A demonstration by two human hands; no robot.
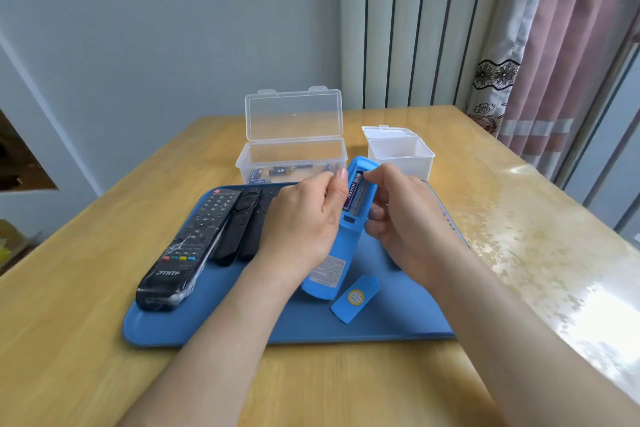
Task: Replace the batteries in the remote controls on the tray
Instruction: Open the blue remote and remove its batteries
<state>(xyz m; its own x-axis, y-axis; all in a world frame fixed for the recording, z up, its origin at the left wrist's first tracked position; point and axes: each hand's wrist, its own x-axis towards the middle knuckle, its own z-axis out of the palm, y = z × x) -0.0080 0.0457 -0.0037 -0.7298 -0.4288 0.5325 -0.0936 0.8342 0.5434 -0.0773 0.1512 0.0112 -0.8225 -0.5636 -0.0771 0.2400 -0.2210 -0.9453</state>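
Note:
A blue remote [332, 263] is held back side up above the blue tray [242, 326], its battery bay uncovered. My left hand [304, 222] grips its left side, thumb by the bay. My right hand [401, 215] holds the right side, its fingertips at a purple battery [351, 192] lying in the bay. The remote's blue battery cover [355, 298] lies loose on the tray. Three black remotes [194, 243] lie side by side on the tray's left part. A clear box [291, 159] with its lid up holds several batteries behind the tray.
A small white open box [401, 154] stands behind the tray to the right. The wooden table [519, 218] runs to a wall at the back; a radiator and a pink curtain [571, 55] stand at the right.

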